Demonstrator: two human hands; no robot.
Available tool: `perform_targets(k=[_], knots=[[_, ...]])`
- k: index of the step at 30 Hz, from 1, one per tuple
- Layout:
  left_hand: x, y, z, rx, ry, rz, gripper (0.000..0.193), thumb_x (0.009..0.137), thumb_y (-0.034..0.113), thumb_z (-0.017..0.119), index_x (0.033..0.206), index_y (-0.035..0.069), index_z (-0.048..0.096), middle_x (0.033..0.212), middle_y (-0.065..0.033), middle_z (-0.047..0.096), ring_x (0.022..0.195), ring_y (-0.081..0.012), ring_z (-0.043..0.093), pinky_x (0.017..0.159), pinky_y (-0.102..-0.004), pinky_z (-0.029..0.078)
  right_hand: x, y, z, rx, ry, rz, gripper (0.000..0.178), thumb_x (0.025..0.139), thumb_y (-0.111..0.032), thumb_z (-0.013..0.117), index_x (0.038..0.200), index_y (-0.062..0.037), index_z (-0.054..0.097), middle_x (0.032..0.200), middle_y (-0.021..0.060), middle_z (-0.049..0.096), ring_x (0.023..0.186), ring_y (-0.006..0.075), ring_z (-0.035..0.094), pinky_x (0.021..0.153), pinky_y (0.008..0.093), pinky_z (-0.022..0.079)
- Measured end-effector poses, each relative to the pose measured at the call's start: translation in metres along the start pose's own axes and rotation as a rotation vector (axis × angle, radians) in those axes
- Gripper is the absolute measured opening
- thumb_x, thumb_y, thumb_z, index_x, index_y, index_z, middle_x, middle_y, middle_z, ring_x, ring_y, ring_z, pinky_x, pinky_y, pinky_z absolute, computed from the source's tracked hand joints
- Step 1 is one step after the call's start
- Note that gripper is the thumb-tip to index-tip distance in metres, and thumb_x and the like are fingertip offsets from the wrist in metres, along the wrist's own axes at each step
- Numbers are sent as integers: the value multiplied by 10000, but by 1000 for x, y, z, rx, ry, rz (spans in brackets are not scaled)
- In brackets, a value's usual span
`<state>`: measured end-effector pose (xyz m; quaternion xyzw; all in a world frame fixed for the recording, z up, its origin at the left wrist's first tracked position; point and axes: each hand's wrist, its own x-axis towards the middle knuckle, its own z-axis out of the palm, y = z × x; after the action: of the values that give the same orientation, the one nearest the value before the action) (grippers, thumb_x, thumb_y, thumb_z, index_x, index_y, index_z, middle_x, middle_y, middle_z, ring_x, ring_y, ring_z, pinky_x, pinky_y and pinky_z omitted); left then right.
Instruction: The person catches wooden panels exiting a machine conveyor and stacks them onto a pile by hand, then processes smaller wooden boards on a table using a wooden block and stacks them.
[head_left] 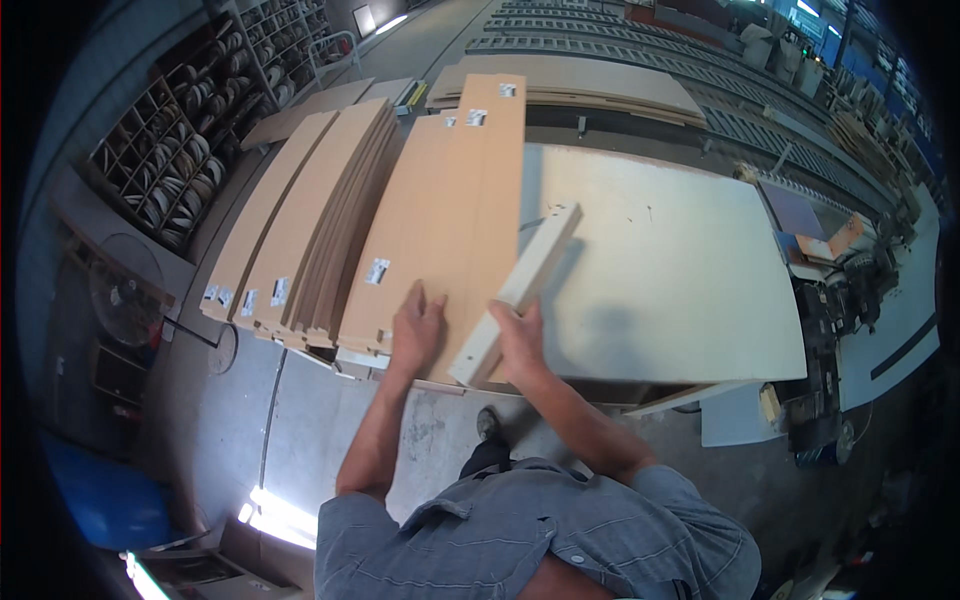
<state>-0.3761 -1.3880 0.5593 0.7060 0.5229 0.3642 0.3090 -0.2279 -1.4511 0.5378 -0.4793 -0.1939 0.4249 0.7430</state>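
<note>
My right hand (520,338) is wrapped round a long, pale square-edged bar (542,255). The bar slants from near my waist up to the right, across the edge of a light-brown wooden panel (450,220). Small dark holes show near its ends. On the panel's near part lies my left hand (417,332), fingers stretched forward and thumb apart, with nothing held. Several white printed labels (377,271) are stuck on this panel and the one beside it. Under the bar's far end is a whitish tabletop (680,270).
Stacks of long brown panels (340,210) lean close together on the left. Past the table, more boards (590,82) lie before roller conveyors (600,40). A wire rack of coiled edging (170,180) stands at far left. Dark machinery (825,340) borders the table's right side.
</note>
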Motion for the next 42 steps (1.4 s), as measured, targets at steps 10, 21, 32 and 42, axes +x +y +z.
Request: perform_targets(k=[10,21,32,42], knots=[[84,-98,-81,363,-22,-178,586,904,435,561,1309,15,523,1105,-264,642,1082,-416,599,926,-476,456,48,80,123,-167,-9,113,385,769,-120,665,1086,6,487,914,82,572,807,154,573,705,313,485],[118,-104,-67,358,-99,-54,737,842,372,689,1390,-37,414,1385,-291,437,1270,-406,456,1050,-423,383,47,84,115,-68,-57,128,356,825,-93,639,1128,18,488,976,67,585,853,129,574,748,280,480],[143,-104,-67,192,-96,-163,781,804,327,736,1365,-106,408,1331,-300,505,1265,-367,496,1059,-394,386,32,103,134,-70,-40,9,468,835,-115,640,1217,27,409,1063,100,556,942,155,553,815,309,475],[148,-114,-62,250,-4,-65,735,844,322,695,1379,-84,397,1300,-291,536,1239,-368,522,1031,-391,413,38,108,136,-145,-79,-45,497,853,-130,641,1247,43,393,1085,121,549,959,174,554,834,320,475]])
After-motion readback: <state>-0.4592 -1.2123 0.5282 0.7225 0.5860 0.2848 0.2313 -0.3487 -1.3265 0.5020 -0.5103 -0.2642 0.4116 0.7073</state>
